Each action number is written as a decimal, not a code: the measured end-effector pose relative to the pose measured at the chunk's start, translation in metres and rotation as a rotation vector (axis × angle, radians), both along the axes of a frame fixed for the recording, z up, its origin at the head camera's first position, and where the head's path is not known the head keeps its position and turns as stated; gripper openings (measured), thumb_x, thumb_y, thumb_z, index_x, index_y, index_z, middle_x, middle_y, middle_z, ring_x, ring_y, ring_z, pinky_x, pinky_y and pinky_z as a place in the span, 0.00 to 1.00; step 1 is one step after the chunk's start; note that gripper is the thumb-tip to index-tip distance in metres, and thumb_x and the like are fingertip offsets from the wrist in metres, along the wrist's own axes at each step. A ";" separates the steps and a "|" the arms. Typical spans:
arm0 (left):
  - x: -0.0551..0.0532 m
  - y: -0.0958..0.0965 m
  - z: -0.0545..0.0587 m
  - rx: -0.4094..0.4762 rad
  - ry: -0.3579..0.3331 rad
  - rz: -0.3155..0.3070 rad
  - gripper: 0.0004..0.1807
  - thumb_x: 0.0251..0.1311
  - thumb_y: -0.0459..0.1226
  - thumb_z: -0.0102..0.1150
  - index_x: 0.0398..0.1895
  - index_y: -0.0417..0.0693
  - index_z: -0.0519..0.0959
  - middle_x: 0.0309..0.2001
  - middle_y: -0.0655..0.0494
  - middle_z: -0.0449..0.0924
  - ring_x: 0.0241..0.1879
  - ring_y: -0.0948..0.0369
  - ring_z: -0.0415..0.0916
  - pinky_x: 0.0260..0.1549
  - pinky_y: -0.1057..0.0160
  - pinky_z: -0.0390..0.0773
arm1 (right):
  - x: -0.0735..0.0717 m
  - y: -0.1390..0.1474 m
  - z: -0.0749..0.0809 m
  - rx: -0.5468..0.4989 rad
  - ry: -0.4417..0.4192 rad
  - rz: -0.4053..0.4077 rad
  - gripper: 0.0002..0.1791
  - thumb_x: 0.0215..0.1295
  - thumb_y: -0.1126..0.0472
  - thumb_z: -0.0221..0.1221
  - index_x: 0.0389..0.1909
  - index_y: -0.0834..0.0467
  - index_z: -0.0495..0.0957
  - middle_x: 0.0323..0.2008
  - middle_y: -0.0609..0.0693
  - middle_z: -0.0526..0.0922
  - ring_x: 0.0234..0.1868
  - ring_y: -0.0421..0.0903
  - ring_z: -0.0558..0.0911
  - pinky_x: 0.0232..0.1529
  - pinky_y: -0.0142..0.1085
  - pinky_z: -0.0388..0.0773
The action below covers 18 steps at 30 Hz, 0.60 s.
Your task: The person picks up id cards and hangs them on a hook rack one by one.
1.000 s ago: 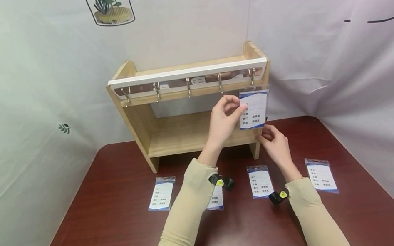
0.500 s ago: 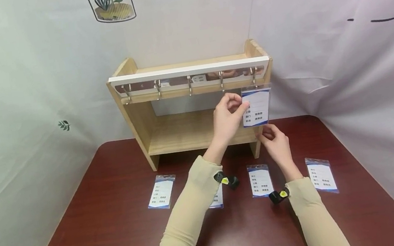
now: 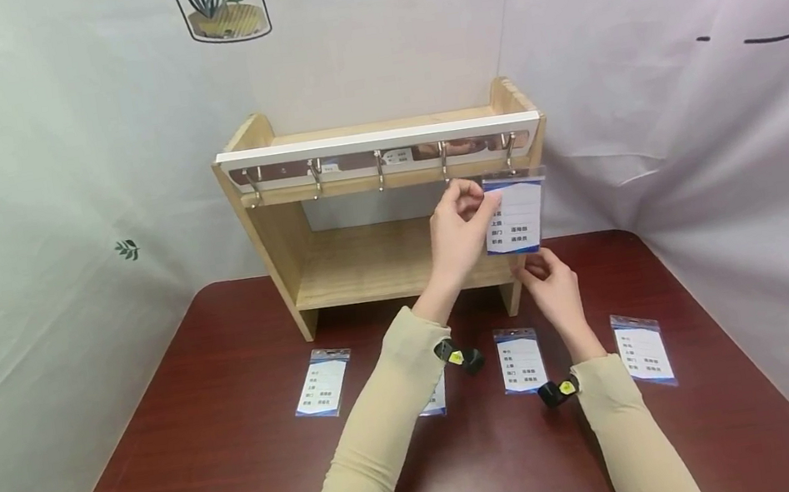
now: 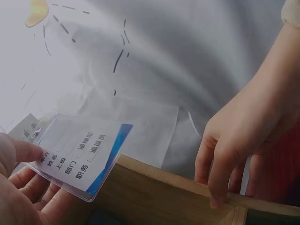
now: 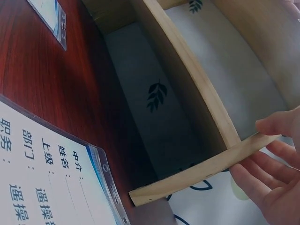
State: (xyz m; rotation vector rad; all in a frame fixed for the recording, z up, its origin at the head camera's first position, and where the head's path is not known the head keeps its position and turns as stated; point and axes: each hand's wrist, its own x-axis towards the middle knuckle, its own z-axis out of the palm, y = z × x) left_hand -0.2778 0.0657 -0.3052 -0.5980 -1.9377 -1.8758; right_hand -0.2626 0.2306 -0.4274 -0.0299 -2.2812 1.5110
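Observation:
My left hand [image 3: 457,233] pinches a clear-sleeved name badge [image 3: 516,216] by its left edge, thumb across the front. The badge hangs upright in front of the rack's right end, its top edge right at the tip of the rightmost hook [image 3: 511,150]. In the left wrist view, a shiny bit of metal shows at the slotted end of the badge [image 4: 79,152]. Lower down, my right hand [image 3: 554,295] grips the right side panel of the wooden rack [image 3: 368,276]. The right wrist view shows its thumb and fingers on either side of that panel [image 5: 201,173].
Several metal hooks line the white-edged rail [image 3: 379,138] along the rack's top front. On the dark red table [image 3: 207,474] lie more badges: one at left [image 3: 323,384], one partly behind the left sleeve [image 3: 434,398], one at centre right [image 3: 521,361], one far right [image 3: 642,349].
My left hand has moved the badge slightly right, toward the rightmost hook, over the last second. The right hand stays on the side panel. The head view has shifted slightly.

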 end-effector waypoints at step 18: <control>0.000 0.002 0.010 0.017 0.007 -0.051 0.10 0.68 0.38 0.63 0.49 0.46 0.78 0.34 0.49 0.87 0.31 0.61 0.83 0.33 0.66 0.81 | -0.002 0.000 -0.002 0.015 0.004 -0.005 0.23 0.69 0.57 0.64 0.61 0.61 0.76 0.56 0.60 0.82 0.57 0.54 0.82 0.53 0.45 0.80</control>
